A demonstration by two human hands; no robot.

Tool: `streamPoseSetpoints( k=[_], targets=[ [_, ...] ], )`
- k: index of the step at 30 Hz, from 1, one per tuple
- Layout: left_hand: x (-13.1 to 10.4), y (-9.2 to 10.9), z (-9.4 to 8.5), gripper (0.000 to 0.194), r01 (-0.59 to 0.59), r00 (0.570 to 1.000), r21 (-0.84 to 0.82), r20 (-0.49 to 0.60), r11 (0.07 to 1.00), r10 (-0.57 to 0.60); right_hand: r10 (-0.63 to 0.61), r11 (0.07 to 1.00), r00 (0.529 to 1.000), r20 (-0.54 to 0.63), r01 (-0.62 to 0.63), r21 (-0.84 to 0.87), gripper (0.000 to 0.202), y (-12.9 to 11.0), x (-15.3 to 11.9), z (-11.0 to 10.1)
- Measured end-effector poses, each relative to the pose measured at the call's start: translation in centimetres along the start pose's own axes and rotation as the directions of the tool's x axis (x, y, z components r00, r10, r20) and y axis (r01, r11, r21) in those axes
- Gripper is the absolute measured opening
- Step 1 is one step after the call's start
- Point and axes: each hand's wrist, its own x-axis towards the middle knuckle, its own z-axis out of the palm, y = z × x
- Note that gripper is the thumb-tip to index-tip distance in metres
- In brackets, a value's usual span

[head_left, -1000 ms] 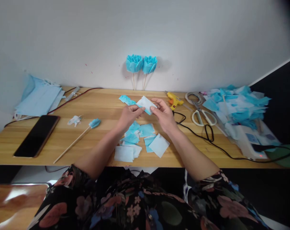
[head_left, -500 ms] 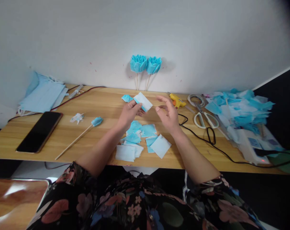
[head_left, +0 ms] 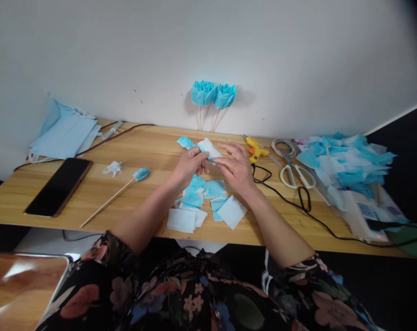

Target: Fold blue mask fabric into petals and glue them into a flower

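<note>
A small white-and-blue piece of mask fabric is held above the table's middle. My left hand pinches its left edge between thumb and fingers. My right hand is closed on its right edge, thumb in front and fingers behind. Below the hands lie several loose blue and white fabric pieces, with a white square at their right. A crumpled blue piece sits just beyond my left hand. To the left, a thin wooden stick bears a small blue bud.
Two blue fabric flowers on sticks lean on the wall. At right are a yellow glue gun, white-handled scissors, a fabric heap and a power strip. At left lie masks and a phone.
My right hand has moved left and taken hold of the fabric piece's right edge. My left hand still grips the piece. The whole view has shifted slightly.
</note>
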Motion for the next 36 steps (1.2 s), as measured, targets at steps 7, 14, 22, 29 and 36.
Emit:
streamPoseSetpoints(
  k=[7, 14, 22, 29, 36],
  targets=[
    [-0.1, 0.1, -0.1, 0.01, -0.019, 0.997, -0.051, 0.08, 0.999, 0.023, 0.059, 0.995, 0.998, 0.019, -0.06, 0.083, 0.022, -0.1, -0.1, 0.0],
    [0.0, -0.1, -0.3, 0.013, -0.056, 0.998, 0.011, 0.018, 0.998, 0.056, 0.138, 0.978, 0.99, 0.029, -0.141, 0.152, 0.016, -0.8, 0.0, 0.1],
    [-0.2, 0.0, 0.1, 0.013, -0.092, 0.996, 0.077, 0.017, 0.993, 0.091, 0.242, 0.954, 0.97, -0.031, -0.232, 0.19, 0.01, -1.3, 0.1, 0.0],
    [-0.2, -0.3, 0.3, 0.018, -0.092, 0.995, 0.063, 0.041, 0.994, 0.09, 0.38, 0.881, 0.923, -0.051, -0.345, 0.324, 0.006, -1.2, 0.1, 0.2],
    [-0.2, -0.5, 0.2, 0.021, -0.098, 0.993, 0.081, 0.074, 0.992, 0.092, 0.551, 0.727, 0.833, 0.042, -0.505, 0.466, 0.012, -1.3, 0.1, 0.5]
  ],
)
